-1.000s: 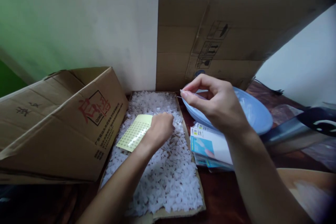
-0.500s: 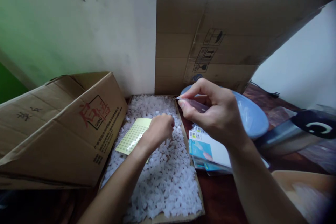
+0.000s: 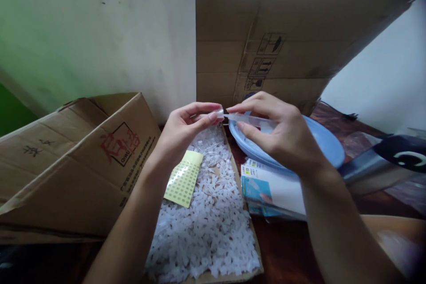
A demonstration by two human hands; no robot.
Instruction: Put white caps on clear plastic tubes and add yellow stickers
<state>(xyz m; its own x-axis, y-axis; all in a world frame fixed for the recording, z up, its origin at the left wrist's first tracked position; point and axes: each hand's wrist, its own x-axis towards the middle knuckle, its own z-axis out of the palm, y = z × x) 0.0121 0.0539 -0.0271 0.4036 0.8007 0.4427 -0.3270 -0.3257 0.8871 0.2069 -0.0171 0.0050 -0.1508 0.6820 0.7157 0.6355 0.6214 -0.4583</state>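
Observation:
Between finger and thumb, my left hand pinches a small clear piece. A slim translucent tube lies in my right hand, its thin tip pointing left and meeting the clear piece or nearly so. Both hands are raised over the far end of a shallow cardboard tray full of small white translucent pieces. On those pieces, below my left hand, rests a yellow sheet of small round stickers.
An open cardboard box leans at the left. Right of the tray are printed cards, a blue basin, a dark and silver cylindrical object and an orange container. A large cardboard sheet stands behind.
My left hand has risen from the white pieces, now with a small clear piece, and come up to the tube's tip. The yellow sheet has shifted right and turned.

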